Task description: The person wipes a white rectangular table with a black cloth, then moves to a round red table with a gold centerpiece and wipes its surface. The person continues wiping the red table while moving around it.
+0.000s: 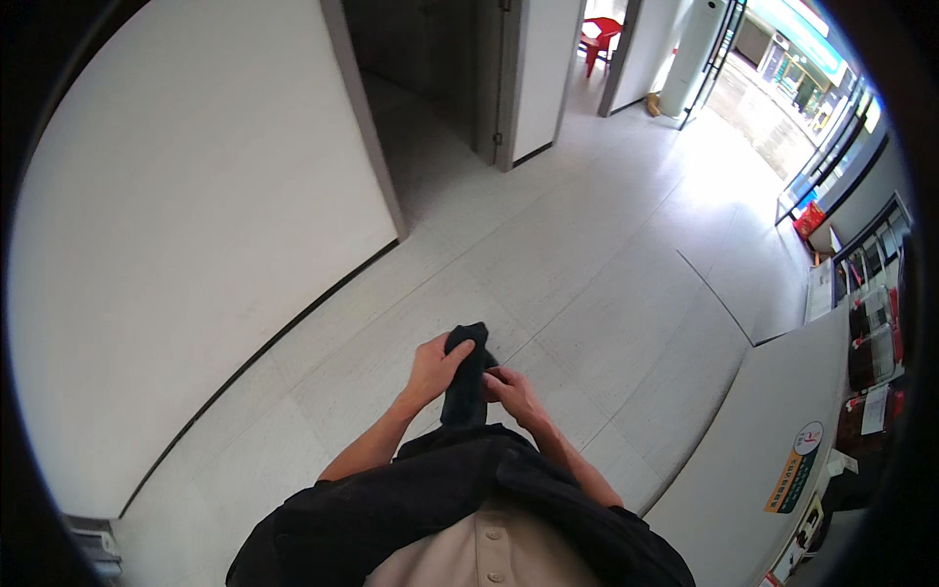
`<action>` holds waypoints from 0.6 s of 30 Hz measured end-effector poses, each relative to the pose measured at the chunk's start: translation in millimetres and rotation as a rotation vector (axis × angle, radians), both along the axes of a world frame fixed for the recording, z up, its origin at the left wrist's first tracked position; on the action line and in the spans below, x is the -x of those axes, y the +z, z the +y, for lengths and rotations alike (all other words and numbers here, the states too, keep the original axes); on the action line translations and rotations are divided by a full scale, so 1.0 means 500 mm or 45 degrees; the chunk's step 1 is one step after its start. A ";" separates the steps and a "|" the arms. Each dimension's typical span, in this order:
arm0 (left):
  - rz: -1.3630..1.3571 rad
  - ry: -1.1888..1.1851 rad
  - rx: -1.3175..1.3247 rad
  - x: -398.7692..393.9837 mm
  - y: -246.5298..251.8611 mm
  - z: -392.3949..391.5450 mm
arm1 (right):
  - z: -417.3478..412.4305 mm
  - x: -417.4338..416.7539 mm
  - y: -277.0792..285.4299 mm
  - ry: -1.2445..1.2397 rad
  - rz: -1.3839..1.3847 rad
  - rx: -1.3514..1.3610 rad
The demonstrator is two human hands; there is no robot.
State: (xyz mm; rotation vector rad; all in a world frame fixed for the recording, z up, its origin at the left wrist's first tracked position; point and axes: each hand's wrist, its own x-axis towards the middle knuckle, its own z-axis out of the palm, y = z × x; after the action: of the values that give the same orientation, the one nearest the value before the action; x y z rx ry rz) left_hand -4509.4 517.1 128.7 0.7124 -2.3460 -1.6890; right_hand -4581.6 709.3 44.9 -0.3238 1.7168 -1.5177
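A long, narrow piece of dark cloth (pixel 465 389), perhaps folded over, is held in front of my body above the floor. My left hand (pixel 433 368) grips its upper part from the left, thumb lying across the front. On the other side, the fingers of my right hand (pixel 510 392) are pinched at the cloth's right edge, just below a small dark flap (pixel 490 359) that sticks out. The lower end of the cloth reaches down to my black garment (pixel 425 473), which hides what lies behind it.
Pale floor tiles (pixel 579 293) stretch toward a bright glass doorway (pixel 763 125). A white wall (pixel 198 220) and a dark door opening (pixel 418 95) are on the left. Along the right runs a white counter (pixel 748 411) with acrylic holders (pixel 873 359). A red chair (pixel 600 40) stands far off.
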 end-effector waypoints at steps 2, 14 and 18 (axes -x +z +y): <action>0.061 -0.003 -0.108 0.072 -0.024 -0.032 | -0.016 0.078 0.003 -0.008 0.016 -0.028; 0.206 -0.824 0.566 0.596 0.040 -0.202 | -0.205 0.545 -0.011 -0.148 -0.042 0.203; 0.439 -0.929 0.772 0.682 0.014 -0.211 | -0.250 0.636 -0.145 -0.217 -0.196 0.373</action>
State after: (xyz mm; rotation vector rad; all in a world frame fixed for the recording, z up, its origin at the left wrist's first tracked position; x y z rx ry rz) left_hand -4850.4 411.7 135.8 -0.5495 -2.7668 -1.0059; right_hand -4899.4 584.5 -27.9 -0.2062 1.4322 -1.8735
